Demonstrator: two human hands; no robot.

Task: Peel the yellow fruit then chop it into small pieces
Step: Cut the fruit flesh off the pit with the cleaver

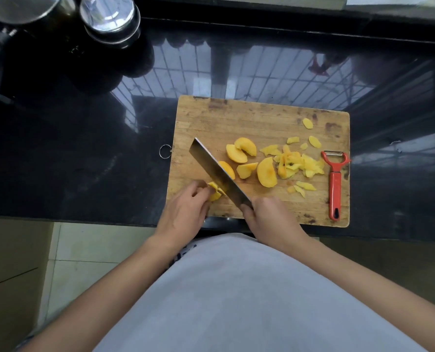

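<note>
While the right hand clenches the cleaver in its grip, left hand pinching fruit pieces, cutting board.

soft daylight from ahead; a window grille glares on the glossy black worktop; edges bow, corners slightly blurred.

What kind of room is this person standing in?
Most likely a home kitchen. A wooden cutting board sits on a shiny black counter, with a red peeler and fruit pieces on it, and steel pots stand at the back.
</note>
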